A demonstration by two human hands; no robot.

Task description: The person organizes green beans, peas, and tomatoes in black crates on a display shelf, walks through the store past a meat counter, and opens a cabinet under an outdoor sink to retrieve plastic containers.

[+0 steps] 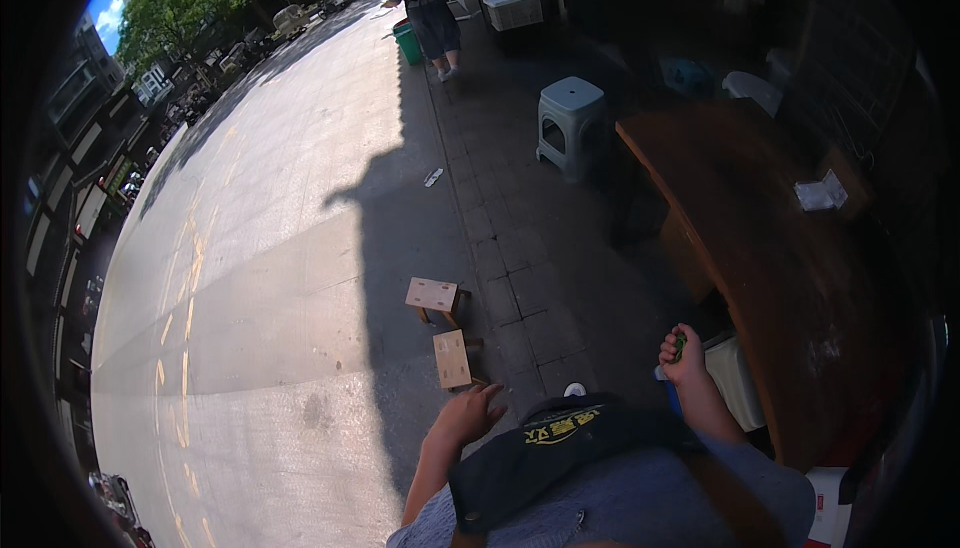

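My right hand [684, 359] is closed around a small bunch of green leaves [679, 347], mostly hidden by the fingers. It hangs beside the front edge of a brown wooden table [772, 270]. Nothing shows in my left hand [472, 414], which is lowered with its fingers apart. Just beyond that hand stands a small wooden stool [451, 359], and a second wooden stool [433, 295] is behind it. I wear a dark apron [570, 439] that bears yellow writing.
A pale plastic stool [572, 97] stands past the table's far end. A crumpled clear packet [821, 191] lies on the tabletop. Farther up the pavement, a person [427, 7] is beside a green bin [407, 42]. A white basket [512, 10] sits to their right. Sunlit road [262, 270] stretches along the left.
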